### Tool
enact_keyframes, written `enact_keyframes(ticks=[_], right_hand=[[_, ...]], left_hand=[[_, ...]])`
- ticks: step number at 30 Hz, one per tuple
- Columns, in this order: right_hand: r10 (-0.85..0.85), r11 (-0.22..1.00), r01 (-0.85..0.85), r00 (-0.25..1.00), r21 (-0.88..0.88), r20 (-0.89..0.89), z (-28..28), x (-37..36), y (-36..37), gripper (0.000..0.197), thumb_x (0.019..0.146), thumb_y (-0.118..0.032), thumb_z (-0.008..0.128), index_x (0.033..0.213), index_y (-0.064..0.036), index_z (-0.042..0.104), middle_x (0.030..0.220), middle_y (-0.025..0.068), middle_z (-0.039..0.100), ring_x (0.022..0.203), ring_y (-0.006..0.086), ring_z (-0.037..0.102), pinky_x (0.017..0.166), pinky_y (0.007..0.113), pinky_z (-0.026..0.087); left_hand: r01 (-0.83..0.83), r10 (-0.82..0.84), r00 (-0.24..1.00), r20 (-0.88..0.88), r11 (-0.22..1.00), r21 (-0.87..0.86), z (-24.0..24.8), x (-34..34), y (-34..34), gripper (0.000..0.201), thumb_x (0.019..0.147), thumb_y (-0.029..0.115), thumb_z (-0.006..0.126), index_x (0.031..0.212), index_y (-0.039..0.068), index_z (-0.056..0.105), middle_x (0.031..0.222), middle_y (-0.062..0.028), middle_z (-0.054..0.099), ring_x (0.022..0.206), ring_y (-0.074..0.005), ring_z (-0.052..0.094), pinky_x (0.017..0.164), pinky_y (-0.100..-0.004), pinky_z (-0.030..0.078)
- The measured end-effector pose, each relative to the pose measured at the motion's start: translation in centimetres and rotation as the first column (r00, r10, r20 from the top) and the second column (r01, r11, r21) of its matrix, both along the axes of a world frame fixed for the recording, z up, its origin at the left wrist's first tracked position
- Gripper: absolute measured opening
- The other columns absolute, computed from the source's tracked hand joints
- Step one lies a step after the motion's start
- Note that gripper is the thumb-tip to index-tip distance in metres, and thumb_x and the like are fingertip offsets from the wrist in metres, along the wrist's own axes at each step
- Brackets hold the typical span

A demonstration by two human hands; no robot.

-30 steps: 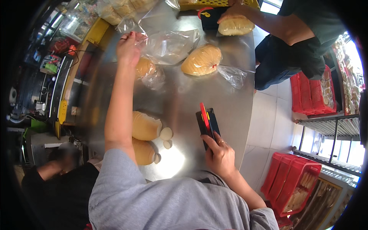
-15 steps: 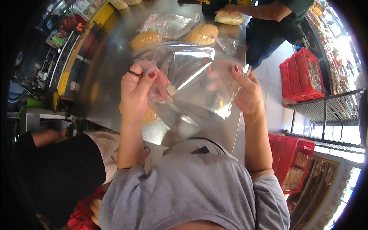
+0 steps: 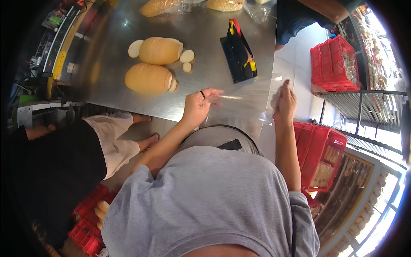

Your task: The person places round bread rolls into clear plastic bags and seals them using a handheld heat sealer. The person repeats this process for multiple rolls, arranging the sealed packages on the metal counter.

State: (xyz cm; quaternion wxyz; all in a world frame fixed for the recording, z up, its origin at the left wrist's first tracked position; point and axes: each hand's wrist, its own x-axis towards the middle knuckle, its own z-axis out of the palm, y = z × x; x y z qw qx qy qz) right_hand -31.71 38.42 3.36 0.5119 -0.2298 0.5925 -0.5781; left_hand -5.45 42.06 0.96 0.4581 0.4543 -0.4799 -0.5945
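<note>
A clear plastic bag (image 3: pixel 244 102) is stretched flat between my two hands, low over the table's near edge. My left hand (image 3: pixel 199 105), with a dark ring, grips its left side. At the other side, my right hand (image 3: pixel 285 102) pinches it. Two sliced bread loaves lie on the table to the left: a farther loaf (image 3: pixel 159 50) and a nearer loaf (image 3: pixel 147 79). Pale round end slices (image 3: pixel 187 56) lie beside them. Beyond the bag stands a black holder with red and yellow parts (image 3: pixel 238 55).
The steel table (image 3: pixel 102 73) runs ahead and left. Bagged loaves (image 3: pixel 224 4) sit at its far edge. One person (image 3: pixel 64 167) stands at my left, another (image 3: pixel 299 17) at the far right. Red crates (image 3: pixel 334 64) and a metal rack (image 3: pixel 364 105) line the right.
The bag has come down and nearer me, now pulled flat between my hands. My left hand has moved right and lower, uncovering the sliced loaves and the black holder.
</note>
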Motion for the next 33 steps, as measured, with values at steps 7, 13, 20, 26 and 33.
enact_keyframes(ticks=[7, 13, 20, 26, 33], right_hand=[[-0.579, 0.764, 0.64, 0.63, -0.075, -0.518, 2.8, -16.9, 2.6, 0.045, 0.103, -0.044, 0.043, 0.075, -0.0123, 0.057, 0.056, -0.0026, 0.045, 0.044, 0.0123, 0.041, 0.039, 0.032, 0.034], [-0.848, 0.529, 0.523, 0.3, -0.669, -0.436, 17.0, -16.8, 2.8, 0.021, 0.094, -0.01, 0.056, 0.074, -0.003, 0.061, 0.071, 0.001, 0.06, 0.061, 0.0147, 0.061, 0.057, 0.03, 0.052], [-0.299, 0.798, -0.486, 0.194, -0.356, -0.934, 13.9, -1.6, -0.3, 0.009, 0.081, -0.011, 0.077, 0.083, -0.0077, 0.069, 0.064, 0.0036, 0.057, 0.054, 0.0083, 0.049, 0.051, 0.024, 0.042], [-0.007, 0.755, -0.582, 0.456, -0.304, -0.89, 14.2, 2.7, -0.4, 0.011, 0.087, -0.012, 0.072, 0.085, -0.0023, 0.068, 0.062, 0.0044, 0.061, 0.053, 0.008, 0.053, 0.053, 0.023, 0.043], [0.35, 0.66, -0.7, 0.609, -0.275, -0.712, 15.3, 4.6, -3.5, 0.007, 0.088, -0.002, 0.064, 0.088, 0.0025, 0.068, 0.068, 0.0026, 0.065, 0.063, 0.006, 0.057, 0.058, 0.022, 0.045]], left_hand=[[0.273, 0.295, 0.684, 0.668, 0.745, -0.609, -1.7, 4.7, 3.7, 0.022, 0.095, 0.01, 0.054, 0.112, 0.006, 0.066, 0.103, -0.0111, 0.071, 0.089, -0.0234, 0.07, 0.079, -0.0336, 0.055], [0.747, -0.321, 0.374, 0.87, 0.66, -0.078, -6.9, 5.3, 6.2, 0.021, 0.09, 0.024, 0.056, 0.095, 0.007, 0.067, 0.087, -0.0089, 0.064, 0.087, -0.0267, 0.063, 0.078, -0.0369, 0.051], [0.751, -0.878, 0.447, 0.171, 0.473, 0.46, -10.6, 6.9, 5.2, 0.039, 0.098, 0.034, 0.05, 0.12, 0.004, 0.061, 0.122, -0.0121, 0.063, 0.112, -0.0245, 0.059, 0.094, -0.0345, 0.047], [0.458, -0.594, 0.801, -0.071, 0.532, 0.712, -11.6, 8.5, 7.1, 0.057, 0.1, 0.041, 0.045, 0.142, 0.004, 0.045, 0.134, -0.0109, 0.056, 0.123, -0.0188, 0.05, 0.103, -0.0323, 0.041], [0.419, -0.438, 0.878, 0.195, 0.898, 0.134, 6.6, 10.3, -0.2, 0.041, 0.092, 0.012, 0.059, 0.132, 0.004, 0.054, 0.124, -0.0082, 0.062, 0.12, -0.015, 0.052, 0.102, -0.0353, 0.041]])
